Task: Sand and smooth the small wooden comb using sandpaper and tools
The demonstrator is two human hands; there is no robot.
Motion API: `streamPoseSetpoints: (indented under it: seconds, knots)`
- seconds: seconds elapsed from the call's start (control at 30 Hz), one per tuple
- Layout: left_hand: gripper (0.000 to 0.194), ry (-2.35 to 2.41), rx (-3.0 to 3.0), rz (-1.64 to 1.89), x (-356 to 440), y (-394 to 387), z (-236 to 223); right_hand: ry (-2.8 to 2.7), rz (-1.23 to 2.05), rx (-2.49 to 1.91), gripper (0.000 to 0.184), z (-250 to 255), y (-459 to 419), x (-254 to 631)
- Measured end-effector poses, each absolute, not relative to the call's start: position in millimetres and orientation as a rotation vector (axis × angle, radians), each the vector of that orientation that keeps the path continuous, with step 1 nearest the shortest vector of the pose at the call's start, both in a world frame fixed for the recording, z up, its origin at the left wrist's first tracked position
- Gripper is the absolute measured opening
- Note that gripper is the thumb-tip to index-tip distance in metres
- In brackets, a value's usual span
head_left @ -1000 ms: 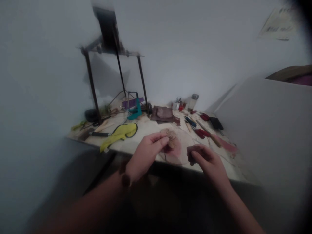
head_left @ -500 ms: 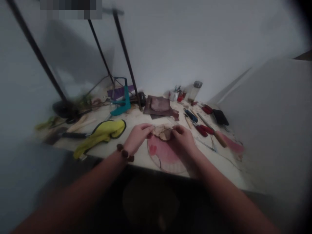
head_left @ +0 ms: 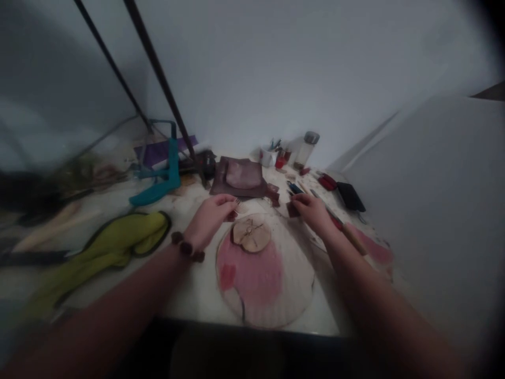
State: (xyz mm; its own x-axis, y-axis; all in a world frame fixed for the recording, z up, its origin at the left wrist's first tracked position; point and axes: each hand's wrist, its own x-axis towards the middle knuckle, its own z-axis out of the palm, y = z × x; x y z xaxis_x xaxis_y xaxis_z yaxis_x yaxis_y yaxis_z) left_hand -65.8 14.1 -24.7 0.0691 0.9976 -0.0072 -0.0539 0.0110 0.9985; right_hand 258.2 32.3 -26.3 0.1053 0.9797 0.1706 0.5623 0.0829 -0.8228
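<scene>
The left hand hovers over the far edge of a round pale cutting board with pink staining; its fingers are curled and pinched together, with a tiny pale item at the tips, too small to name, so I cannot tell if it has hold of anything; a beaded bracelet circles that wrist; the right hand is nearly closed, its fingertips pinching a dark leather scrap; a rounded tan piece with dark scored lines lies flat on the far part of the board, between the hands and touching neither; the worktop runs beyond the board; a dark leather sheet lies far centre, a teal stand far left, and a yellow-green padded pouch near left; a white cup of tools and a glass jar stand far right; red-handled tools, a black pouch and a wooden-handled tool lie along the right
</scene>
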Motion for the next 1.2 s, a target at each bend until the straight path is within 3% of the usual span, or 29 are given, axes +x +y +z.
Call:
streamPoseSetpoints:
  seconds: [0.23, 0.33, 0.37, 0.47, 0.6, 0.7, 0.8, 0.97, 1.2]
  knots:
    - [0.022, 1.1, 1.223, 1.067, -53.7, 16.1, -25.7, -1.406, 0.497, -1.626, 0.03, -11.2, 53.7, 282.7]
    - [0.024, 1.057, 1.219, 1.053, -49.6, 3.5, -23.9, -1.457, 0.774, -1.502, 0.044, -11.3, 21.1, 250.1]
    - [0.024, 1.044, 1.22, 1.048, -46.1, -1.9, -23.6, -1.474, 1.026, -1.389, 0.047, -12.3, 7.6, 237.0]
    - [0.027, 1.024, 1.275, 0.997, -30.9, -18.2, -24.5, -1.441, 1.297, -1.194, 0.043, -16.3, -26.9, 202.3]
    - [0.032, 1.009, 1.458, 0.98, -23.4, -23.6, -26.9, -1.382, 1.205, -1.174, 0.04, -22.8, -41.8, 185.9]
    - [0.032, 1.243, 1.927, 0.938, -43.8, -1.3, -24.8, -1.169, 1.252, -1.153, 0.042, -28.6, -35.5, 194.6]
    - [0.038, 1.66, 2.585, 0.521, -74.6, 40.2, -22.6, -0.938, 1.302, -1.13, 0.045, -31.8, -27.1, 207.2]
    - [0.036, 1.753, 2.665, 0.224, -96.6, 95.6, -28.7, -0.853, 1.262, -1.095, 0.042, -32.7, -21.4, 214.2]
    - [0.032, 1.642, 2.756, 0.087, -87.4, 105.7, -27.2, -0.87, 1.24, -1.061, 0.039, -34.1, -19.3, 212.7]
